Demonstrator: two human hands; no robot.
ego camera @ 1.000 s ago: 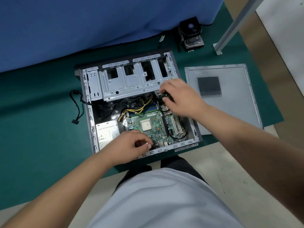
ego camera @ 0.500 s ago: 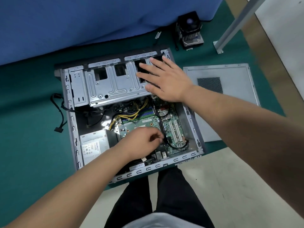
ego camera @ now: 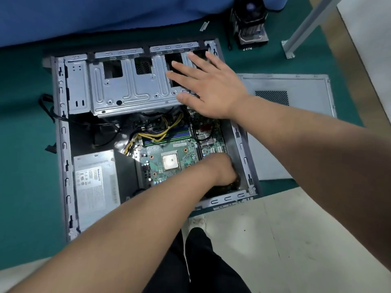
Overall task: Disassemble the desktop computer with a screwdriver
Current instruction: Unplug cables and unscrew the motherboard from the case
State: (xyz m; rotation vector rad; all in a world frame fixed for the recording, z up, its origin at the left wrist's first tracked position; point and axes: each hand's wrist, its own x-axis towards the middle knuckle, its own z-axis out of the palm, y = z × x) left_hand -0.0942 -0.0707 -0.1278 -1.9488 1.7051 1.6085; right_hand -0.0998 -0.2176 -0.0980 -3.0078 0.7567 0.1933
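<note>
The open case (ego camera: 63, 144) lies on its side on the green mat (ego camera: 25, 166). The right hand (ego camera: 209, 89) presses flat, fingers spread, on the drive cage (ego camera: 127, 89). The left hand (ego camera: 222, 170) reaches into the near right corner over the motherboard (ego camera: 165, 153); its grip is hidden. The side panel (ego camera: 300, 85) lies just right, with the cooler (ego camera: 250, 24) beyond.

case frame (ego camera: 63, 144): dull grey stamped metal, under both hands
side panel (ego camera: 300, 85): matt grey metal, right of the hands
mat (ego camera: 25, 166): matt green, smooth
motherboard (ego camera: 156, 161): glossy green
</note>
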